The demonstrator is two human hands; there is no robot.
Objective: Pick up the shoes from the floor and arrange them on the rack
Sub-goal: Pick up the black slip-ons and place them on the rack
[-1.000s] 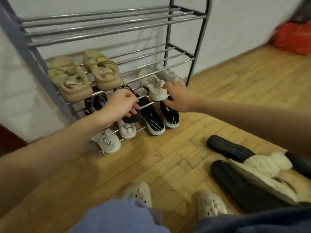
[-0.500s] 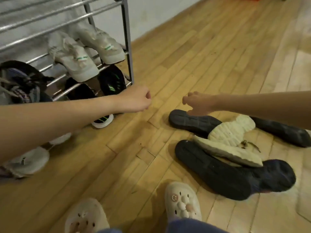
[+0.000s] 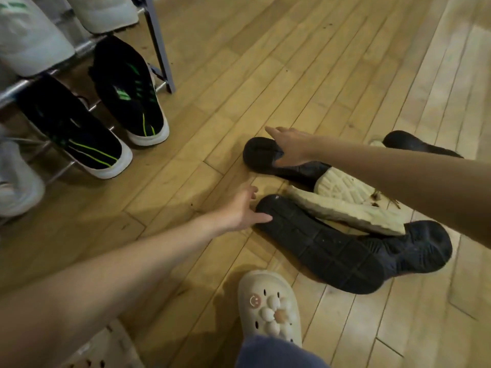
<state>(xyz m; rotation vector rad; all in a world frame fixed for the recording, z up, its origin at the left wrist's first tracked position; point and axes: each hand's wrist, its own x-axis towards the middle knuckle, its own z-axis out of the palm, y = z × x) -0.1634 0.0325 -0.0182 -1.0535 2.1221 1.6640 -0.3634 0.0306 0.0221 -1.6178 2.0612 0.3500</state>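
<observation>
Now both hands are spread open: the left hand (image 3: pixel 240 212) touches one black shoe (image 3: pixel 318 245), the right hand (image 3: pixel 291 148) rests on another black shoe (image 3: pixel 259 155).

A wooden floor (image 3: pixel 305 62) of pale yellowish boards fills nearly the whole view, its planks running diagonally from about 7 o'clock toward 1 o'clock. Small dark specks dot it toward 12 o'clock. Light gives a soft sheen to the boards at 2 o'clock, and darker shadows lie across the boards toward 7 o'clock.
</observation>
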